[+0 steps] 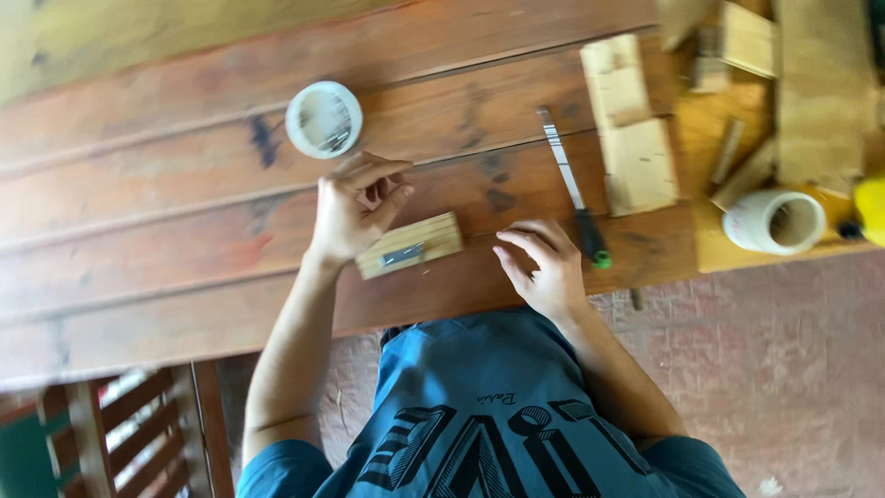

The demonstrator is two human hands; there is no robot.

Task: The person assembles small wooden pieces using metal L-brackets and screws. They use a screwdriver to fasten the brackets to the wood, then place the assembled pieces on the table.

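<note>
A small pale wooden block [411,245] with a metal plate on its top lies on the reddish wooden table [184,231]. My left hand [355,205] rests at the block's left end, fingers curled together as if pinching something small; what is in them I cannot make out. My right hand [542,258] sits on the table just right of the block, fingers bent and spread, holding nothing. A metal tool [573,184] with a dark handle and green tip lies right beside my right hand.
A white round container [324,119] with small metal pieces stands behind my left hand. Pale wood offcuts [630,120] lie at the back right, with more wood pieces, a white cup [774,221] and a yellow object [870,208] farther right. A slatted chair [129,424] stands below left.
</note>
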